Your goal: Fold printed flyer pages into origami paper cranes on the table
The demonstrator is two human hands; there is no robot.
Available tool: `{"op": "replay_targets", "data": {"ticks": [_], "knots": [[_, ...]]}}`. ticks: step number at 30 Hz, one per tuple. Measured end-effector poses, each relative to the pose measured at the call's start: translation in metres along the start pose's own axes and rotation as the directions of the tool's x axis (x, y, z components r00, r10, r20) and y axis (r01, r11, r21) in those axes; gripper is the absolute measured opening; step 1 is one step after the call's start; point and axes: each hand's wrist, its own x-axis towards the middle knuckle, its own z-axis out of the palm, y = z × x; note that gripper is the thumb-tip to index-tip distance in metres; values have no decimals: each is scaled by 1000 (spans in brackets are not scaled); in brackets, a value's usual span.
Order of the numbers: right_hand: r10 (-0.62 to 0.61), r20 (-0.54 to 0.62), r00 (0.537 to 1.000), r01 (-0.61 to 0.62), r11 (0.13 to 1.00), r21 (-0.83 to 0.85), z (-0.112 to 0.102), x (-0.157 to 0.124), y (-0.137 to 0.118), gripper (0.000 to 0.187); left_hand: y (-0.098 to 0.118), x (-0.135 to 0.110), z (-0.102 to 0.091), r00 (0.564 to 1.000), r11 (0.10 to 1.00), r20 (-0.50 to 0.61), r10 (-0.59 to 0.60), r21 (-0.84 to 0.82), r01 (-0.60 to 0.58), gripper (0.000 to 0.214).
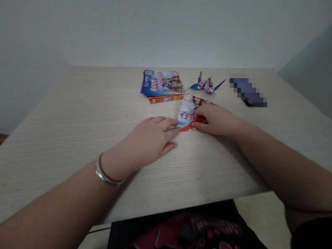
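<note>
A printed paper sheet (186,112) with a light blue picture side lies on the table in front of me. Its near edge is turned up, showing an orange-red strip of the other side. My right hand (211,119) pinches that folded edge between thumb and fingers and hides the sheet's right part. At the sheet's near left corner rest the fingertips of my left hand (153,138). Its fingers are stretched out, with the thumb apart on the table. A silver bangle (103,174) circles the left wrist.
Behind the sheet sits a stack of similar printed papers (163,83), blue on top with orange edges below. Folded paper cranes (206,84) stand to its right. A dark, pixelated flat object (247,91) lies farther right. The pale wooden table (85,114) meets a wall at the back.
</note>
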Motion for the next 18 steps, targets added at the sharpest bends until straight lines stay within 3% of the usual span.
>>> {"op": "replay_targets", "data": {"ticks": [7,18], "knots": [[1,17,1000,-1,1000,6,-1,5,-1,31,5,0,-2,998,994,56,9,106,-15,50],[-1,8,1000,2,999,-36,0,6,-3,31,7,0,-4,996,993,86,-12,114,2,56]]}}
